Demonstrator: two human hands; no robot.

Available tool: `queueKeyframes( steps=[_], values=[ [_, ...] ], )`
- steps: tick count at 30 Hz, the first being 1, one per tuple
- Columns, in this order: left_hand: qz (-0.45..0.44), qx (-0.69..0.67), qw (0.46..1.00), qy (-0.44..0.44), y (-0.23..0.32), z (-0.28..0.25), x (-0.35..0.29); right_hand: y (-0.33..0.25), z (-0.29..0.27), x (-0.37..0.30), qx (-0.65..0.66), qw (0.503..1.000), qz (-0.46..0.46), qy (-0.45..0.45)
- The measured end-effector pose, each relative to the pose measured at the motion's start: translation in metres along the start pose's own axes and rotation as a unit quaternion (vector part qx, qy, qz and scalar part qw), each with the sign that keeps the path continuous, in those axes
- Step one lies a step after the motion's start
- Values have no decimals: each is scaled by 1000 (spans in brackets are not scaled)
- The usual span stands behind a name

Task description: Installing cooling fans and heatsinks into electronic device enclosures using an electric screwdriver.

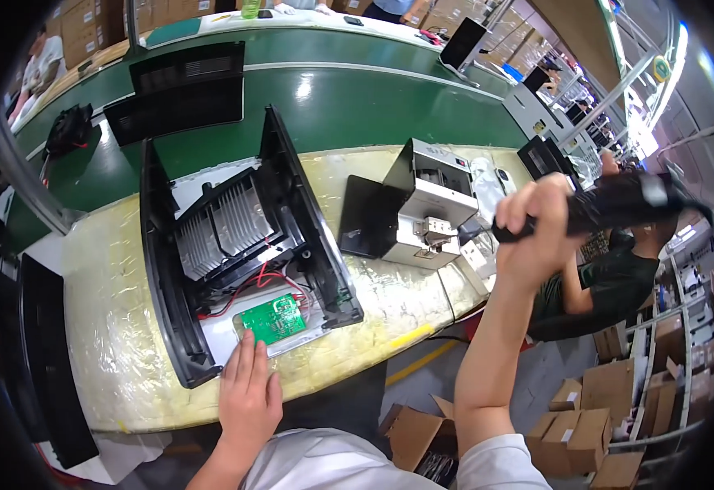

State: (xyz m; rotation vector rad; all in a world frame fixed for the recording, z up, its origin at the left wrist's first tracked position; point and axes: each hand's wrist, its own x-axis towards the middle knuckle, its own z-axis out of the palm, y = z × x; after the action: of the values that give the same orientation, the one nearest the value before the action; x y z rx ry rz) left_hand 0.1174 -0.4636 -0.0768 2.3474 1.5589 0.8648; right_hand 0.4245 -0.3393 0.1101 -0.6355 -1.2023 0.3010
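Green circuit board (273,319) first: it's sitting left of centre, low in the frame, at the near end of an open black housing (304,208). Looks light and stiff, probably fragile, so I'd take it by the bare edges and not yank the thin red wires (260,276) running off it. Those look floppy.

The left grip (248,394) is loose, fingers laid out straight with the tips at the board's lower-left corner, not pinching anything. The right grip (540,220), over at right of frame, is clenched around a chunky black tool (622,202); it's blurred, so can't tell what kind.

The housing walls are long, smooth, dark and plasticky, likely rigid and a bit slick. Between them sits a silver finned heatsink (251,211), hard straight ridges, probably the heavy bit.

Worktop (398,302) is covered in crinkly, shiny yellowish film. Mid-frame there's a boxy white unit (445,202) with squared edges, and bottom centre, an open cardboard box (412,433).
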Motion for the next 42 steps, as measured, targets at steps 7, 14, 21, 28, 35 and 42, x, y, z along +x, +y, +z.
queueKeyframes(
  steps=[7,14,21,28,35,42],
  values=[
    [-6,15,1000,6,-2,-2,1,49,-21,0,4,996,56,-66],
    [-19,9,1000,15,0,1,5,69,-49,14,171,952,99,-232],
    [-17,15,999,24,9,6,18,27,-56,7,169,948,51,-266],
    [-42,10,999,26,23,10,32,-38,50,-37,273,919,12,-283],
    [-14,-47,997,60,22,14,23,-1,93,-112,241,931,181,-207],
    [-17,-49,997,55,22,8,21,3,98,-116,222,933,149,-242]
  ],
)
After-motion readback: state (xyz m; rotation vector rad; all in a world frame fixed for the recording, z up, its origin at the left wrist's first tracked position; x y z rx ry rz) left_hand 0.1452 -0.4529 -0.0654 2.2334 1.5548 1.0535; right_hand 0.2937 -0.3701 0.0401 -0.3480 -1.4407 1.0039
